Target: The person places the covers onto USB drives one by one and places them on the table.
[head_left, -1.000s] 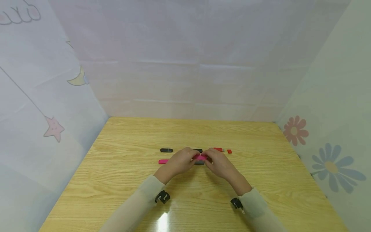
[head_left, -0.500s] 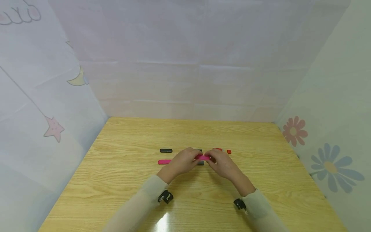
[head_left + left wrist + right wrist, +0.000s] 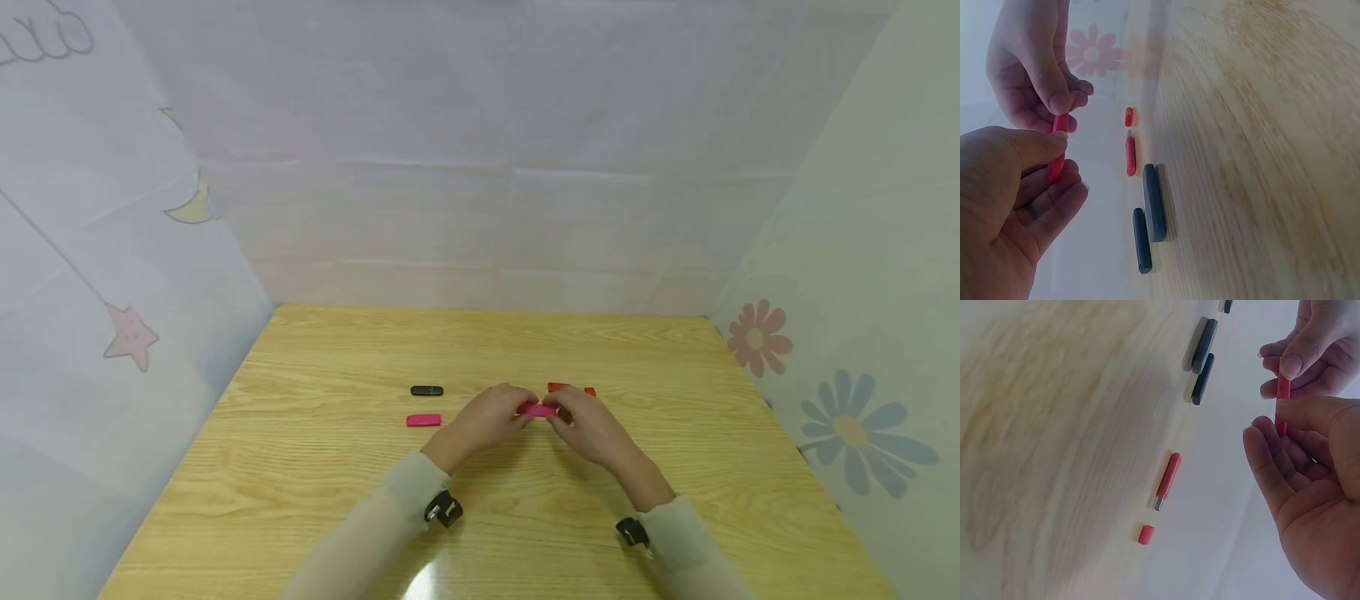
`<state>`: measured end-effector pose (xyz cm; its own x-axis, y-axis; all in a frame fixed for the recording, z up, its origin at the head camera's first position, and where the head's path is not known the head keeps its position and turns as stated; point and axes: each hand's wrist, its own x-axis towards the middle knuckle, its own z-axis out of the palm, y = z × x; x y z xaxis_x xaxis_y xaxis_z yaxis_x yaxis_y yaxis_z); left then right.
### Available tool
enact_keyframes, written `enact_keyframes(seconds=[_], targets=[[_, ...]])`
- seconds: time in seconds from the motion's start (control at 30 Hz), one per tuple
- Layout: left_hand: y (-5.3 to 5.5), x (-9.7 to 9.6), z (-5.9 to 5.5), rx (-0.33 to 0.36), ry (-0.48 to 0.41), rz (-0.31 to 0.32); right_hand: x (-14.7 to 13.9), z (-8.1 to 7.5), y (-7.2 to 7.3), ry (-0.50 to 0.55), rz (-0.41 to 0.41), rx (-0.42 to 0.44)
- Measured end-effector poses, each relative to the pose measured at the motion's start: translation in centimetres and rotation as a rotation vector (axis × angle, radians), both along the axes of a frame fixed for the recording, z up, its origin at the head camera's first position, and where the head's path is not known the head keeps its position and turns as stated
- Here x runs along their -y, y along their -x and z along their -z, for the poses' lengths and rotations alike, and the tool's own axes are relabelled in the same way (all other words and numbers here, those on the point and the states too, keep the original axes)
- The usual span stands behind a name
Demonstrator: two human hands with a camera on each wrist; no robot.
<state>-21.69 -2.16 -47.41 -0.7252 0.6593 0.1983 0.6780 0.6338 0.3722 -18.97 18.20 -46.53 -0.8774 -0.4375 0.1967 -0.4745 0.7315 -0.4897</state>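
Note:
Between both hands, raised above the table, is a slim pink USB stick (image 3: 538,410). My left hand (image 3: 489,423) pinches one end of it between thumb and fingers, and my right hand (image 3: 594,427) pinches the other. In the left wrist view the stick (image 3: 1056,165) runs straight from one thumb to the other. Fingers cover much of its length, so any seam along it is hidden. On the table beyond the hands lie a red USB stick (image 3: 1171,474) with its metal plug bare and, just off the plug's end, a small red cap (image 3: 1146,534).
A dark grey stick (image 3: 1154,203) and a black one (image 3: 1141,240) lie side by side near the hands. Farther left on the wooden table (image 3: 337,358) are another black USB stick (image 3: 427,390) and another pink one (image 3: 424,420). Printed cloth walls (image 3: 480,217) enclose the table.
Both hands have shifted slightly right together with the pink USB stick. The left hand now covers most of the dark sticks in the head view. The grip on both ends stays.

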Motion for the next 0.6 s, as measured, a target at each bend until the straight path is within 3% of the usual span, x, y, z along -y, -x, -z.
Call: enact_keyframes(seconds=[0.3, 0.6], targets=[[0.4, -0.9, 0.5, -0.024, -0.010, 0.029, -0.8, 0.2, 0.0, 0.004, 0.011, -0.002], [0.4, -2.2, 0.3, 0.008, -0.006, 0.046, -1.8, 0.3, -0.2, 0.021, 0.040, -0.020]])
